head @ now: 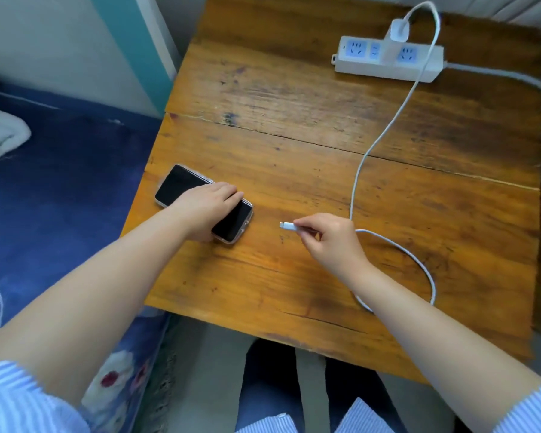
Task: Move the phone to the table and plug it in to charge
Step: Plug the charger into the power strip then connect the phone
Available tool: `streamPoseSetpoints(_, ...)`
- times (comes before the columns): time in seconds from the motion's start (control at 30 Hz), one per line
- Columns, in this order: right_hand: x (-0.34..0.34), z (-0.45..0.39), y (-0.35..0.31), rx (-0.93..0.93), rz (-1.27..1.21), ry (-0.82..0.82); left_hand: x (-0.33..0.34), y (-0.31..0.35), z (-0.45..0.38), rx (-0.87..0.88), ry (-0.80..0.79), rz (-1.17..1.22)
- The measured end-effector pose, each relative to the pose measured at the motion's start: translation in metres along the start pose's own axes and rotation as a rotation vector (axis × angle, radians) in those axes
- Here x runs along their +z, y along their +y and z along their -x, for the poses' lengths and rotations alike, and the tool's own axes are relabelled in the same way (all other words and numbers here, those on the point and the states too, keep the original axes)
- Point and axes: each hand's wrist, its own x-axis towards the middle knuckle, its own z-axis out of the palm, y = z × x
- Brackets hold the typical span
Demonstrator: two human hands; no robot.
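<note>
A black phone (178, 185) in a clear case lies flat, screen up, near the left edge of the wooden table (294, 126). My left hand (205, 210) grips it across its middle. My right hand (331, 239) pinches the white plug (287, 225) of the charging cable (384, 135), holding it just above the table a short way right of the phone, its tip pointing toward the phone. The cable loops behind my right wrist and runs up to a white charger (398, 31) plugged into the white power strip (388, 59).
The power strip lies at the table's far right, its grey cord leaving to the right. A bed with a dark blue cover (60, 189) lies left of the table, with a white cloth (0, 135) on it. My legs show below the table's near edge.
</note>
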Motion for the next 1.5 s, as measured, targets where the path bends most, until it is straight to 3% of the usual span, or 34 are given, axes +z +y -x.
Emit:
streamPoseSetpoints(0.37,-0.004,-0.006,-0.041,-0.057,0.009,0.151,-0.013,-0.008,0.023,0.117,0.346,0.303)
streamPoseSetpoints(0.97,-0.018,-0.002,-0.048,0.055,0.208,-0.058,-0.02,0.023,0.028,0.193,0.392,0.343)
streamPoseSetpoints(1.23,-0.021,-0.003,-0.052,0.175,0.139,-0.047,-0.021,0.027,0.033,0.185,0.406,0.326)
streamPoseSetpoints(1.5,-0.018,0.004,-0.048,0.178,0.109,-0.024,-0.021,0.033,0.031,0.184,0.39,0.301)
